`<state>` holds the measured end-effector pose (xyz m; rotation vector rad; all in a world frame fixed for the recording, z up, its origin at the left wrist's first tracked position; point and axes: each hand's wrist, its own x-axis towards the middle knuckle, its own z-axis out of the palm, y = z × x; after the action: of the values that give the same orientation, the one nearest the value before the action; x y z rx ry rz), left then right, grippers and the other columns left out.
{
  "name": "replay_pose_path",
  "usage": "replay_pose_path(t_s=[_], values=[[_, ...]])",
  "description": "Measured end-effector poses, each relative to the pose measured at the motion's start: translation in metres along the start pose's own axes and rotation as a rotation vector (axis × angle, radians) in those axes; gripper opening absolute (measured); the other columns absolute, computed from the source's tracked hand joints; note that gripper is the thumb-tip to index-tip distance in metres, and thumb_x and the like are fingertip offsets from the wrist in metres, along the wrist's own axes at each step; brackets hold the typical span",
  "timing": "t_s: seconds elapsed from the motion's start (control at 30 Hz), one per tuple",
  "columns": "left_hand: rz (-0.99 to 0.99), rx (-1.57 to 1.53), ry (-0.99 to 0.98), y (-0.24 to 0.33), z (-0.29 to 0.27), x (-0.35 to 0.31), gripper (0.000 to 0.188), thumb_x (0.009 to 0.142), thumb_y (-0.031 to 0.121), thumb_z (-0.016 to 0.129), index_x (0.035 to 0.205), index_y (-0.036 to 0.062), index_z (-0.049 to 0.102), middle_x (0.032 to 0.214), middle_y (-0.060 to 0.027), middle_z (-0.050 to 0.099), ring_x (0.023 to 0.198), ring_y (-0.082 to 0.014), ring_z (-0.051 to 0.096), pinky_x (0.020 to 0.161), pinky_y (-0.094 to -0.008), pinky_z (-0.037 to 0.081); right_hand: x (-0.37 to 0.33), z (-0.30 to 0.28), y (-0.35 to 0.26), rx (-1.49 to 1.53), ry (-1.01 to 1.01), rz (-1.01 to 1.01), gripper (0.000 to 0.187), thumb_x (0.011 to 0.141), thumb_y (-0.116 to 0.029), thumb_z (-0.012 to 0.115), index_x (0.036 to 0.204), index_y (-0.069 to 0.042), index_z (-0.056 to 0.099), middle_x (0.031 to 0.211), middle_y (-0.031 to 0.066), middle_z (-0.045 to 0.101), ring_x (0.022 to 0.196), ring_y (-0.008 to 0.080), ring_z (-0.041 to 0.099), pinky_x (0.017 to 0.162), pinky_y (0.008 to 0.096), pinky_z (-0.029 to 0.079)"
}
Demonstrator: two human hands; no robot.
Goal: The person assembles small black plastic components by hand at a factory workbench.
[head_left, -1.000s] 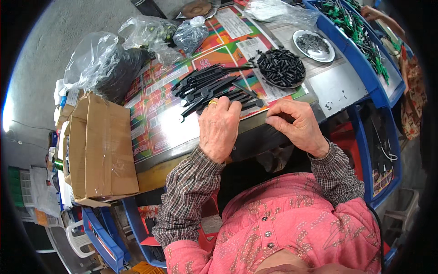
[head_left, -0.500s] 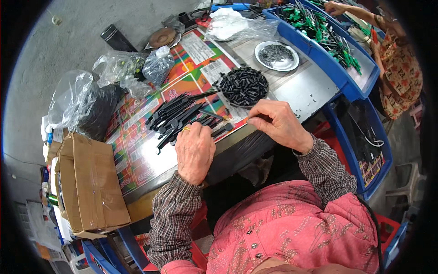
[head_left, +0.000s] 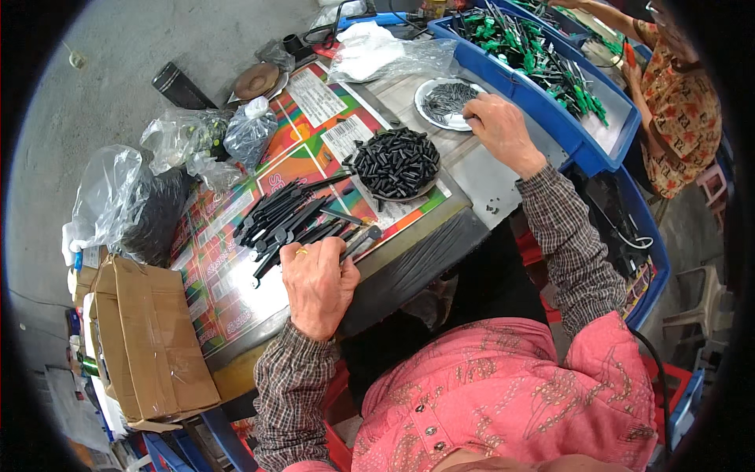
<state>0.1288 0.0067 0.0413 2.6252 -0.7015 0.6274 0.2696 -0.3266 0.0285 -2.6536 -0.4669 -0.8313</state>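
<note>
My left hand point(head_left: 317, 287) is closed at the table's near edge, gripping a thin black plastic strip with a round end point(head_left: 373, 234) that sticks out past the fingers. Just beyond it lies a loose pile of similar black strips point(head_left: 275, 220). My right hand point(head_left: 503, 132) has its fingers pinched together over the near right rim of a white plate point(head_left: 425, 110). Small grey metal pins point(head_left: 450, 101) fill the plate's middle; whether the fingertips hold one is too small to see. Between the hands, a heap of short black tubes point(head_left: 397, 161) sits on a round dish.
Clear plastic bags point(head_left: 118, 197) of dark parts and an open cardboard box point(head_left: 157, 338) stand at left. Blue trays point(head_left: 582, 141) with green-and-black parts point(head_left: 535, 63) line the right. A co-worker point(head_left: 680, 118) reaches over the far tray. White plastic sheeting point(head_left: 370, 53) lies at the back.
My right hand has moved away and to the right, from beside the black tubes to the plate of pins. My left hand stays near the strips, now with one protruding. The whole view has shifted slightly.
</note>
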Motion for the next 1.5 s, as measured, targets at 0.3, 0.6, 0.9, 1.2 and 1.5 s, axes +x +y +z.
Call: replay_pose_path(t_s=[0.3,0.6,0.9,1.2,1.5], values=[[-0.111,-0.14,0.111,0.008,-0.013,0.0,0.019,0.069,-0.005,0.068,0.086,0.0018,0.063,0.081,-0.0117,0.066,0.074,-0.0263,0.063,0.069,-0.0335,0.05,0.017,0.022,0.014,-0.1,-0.047,-0.105,0.009,0.079,-0.005,0.058,0.079,-0.005,0.066,0.084,0.0102,0.061,0.09,0.029,0.06,0.077,0.0408,0.05],[-0.303,-0.296,0.083,0.022,-0.043,-0.009,0.019,0.072,0.003,0.076,0.088,0.0024,0.065,0.079,-0.0102,0.066,0.068,-0.0221,0.062,0.062,-0.0312,0.048,0.027,0.025,0.019,-0.051,-0.043,-0.11,0.008,0.079,-0.005,0.055,0.079,-0.003,0.062,0.082,0.0123,0.062,0.087,0.032,0.061,0.075,0.0427,0.049],[-0.228,-0.339,0.012,0.027,-0.034,-0.014,0.019,0.073,0.007,0.077,0.087,0.0028,0.065,0.077,-0.0096,0.065,0.066,-0.0235,0.061,0.06,-0.0321,0.048,0.041,0.028,0.026,-0.196,-0.292,-0.075,0.006,0.071,-0.003,0.054,0.074,0.0,0.059,0.08,0.0162,0.061,0.083,0.0347,0.06,0.074,0.045,0.047],[-0.181,-0.42,0.193,0.026,-0.004,-0.017,0.017,0.077,0.004,0.074,0.09,0.0005,0.063,0.087,-0.0111,0.067,0.076,-0.022,0.066,0.066,-0.0291,0.051,0.04,0.019,0.015,-0.108,-0.217,-0.138,0.014,0.07,-0.009,0.056,0.072,0.005,0.058,0.079,0.0258,0.062,0.081,0.0416,0.062,0.073,0.0488,0.048],[-0.406,-0.691,0.29,0.047,-0.01,-0.035,0.017,0.088,0.008,0.068,0.1,-0.0028,0.063,0.085,-0.0082,0.068,0.069,-0.0135,0.064,0.063,-0.025,0.051,-0.001,-0.035,-0.063,0.383,-0.093,-0.03,0.008,0.078,-0.002,0.057,0.086,0.002,0.057,0.076,0.0167,0.061,0.071,0.0291,0.061,0.064,0.037,0.047]])
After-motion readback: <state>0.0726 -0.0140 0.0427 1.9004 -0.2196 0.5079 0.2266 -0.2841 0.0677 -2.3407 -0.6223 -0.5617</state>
